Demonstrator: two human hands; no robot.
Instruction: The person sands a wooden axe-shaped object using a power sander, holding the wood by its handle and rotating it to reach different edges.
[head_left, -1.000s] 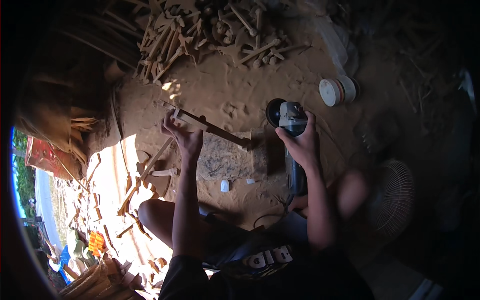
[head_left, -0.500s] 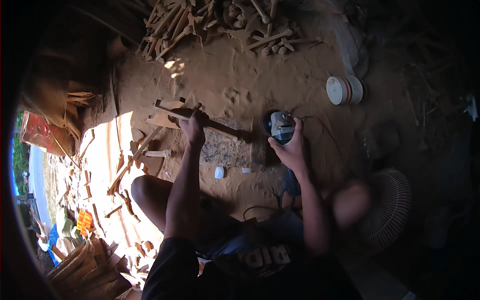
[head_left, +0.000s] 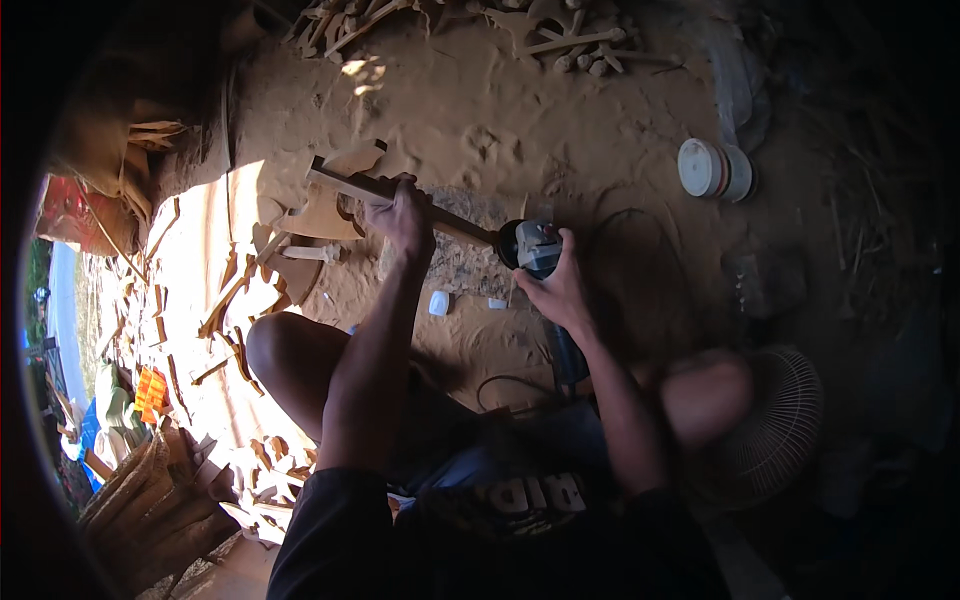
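Note:
My left hand (head_left: pixel 407 222) is closed around a long, straight wooden piece (head_left: pixel 462 227), which slants down to the right across the middle. Its far right end meets the dark disc (head_left: pixel 507 243) of an angle grinder (head_left: pixel 540 250); whether they touch or only overlap is hard to tell. Gripped from its right side, the grinder's head sits in my right hand (head_left: pixel 560 292), thumb and fingers around it, while its dark body (head_left: pixel 566 355) runs down toward my legs. Beyond my left hand, a flat, curved wooden piece (head_left: pixel 325 222) lies by the bar's left end.
Under the work lies a worn flat slab (head_left: pixel 428 262) on sandy ground. Carved wooden parts (head_left: pixel 560 40) are heaped at the far side. A white tub (head_left: pixel 703 170) stands at right, a round wire fan guard (head_left: pixel 785 430) near my right knee. Wood scraps (head_left: pixel 270 465) cover the sunlit left.
The grinder and the wooden bar's right end have come together; a gap lay between them before. The whole view has shifted, with the heap now nearer the top edge.

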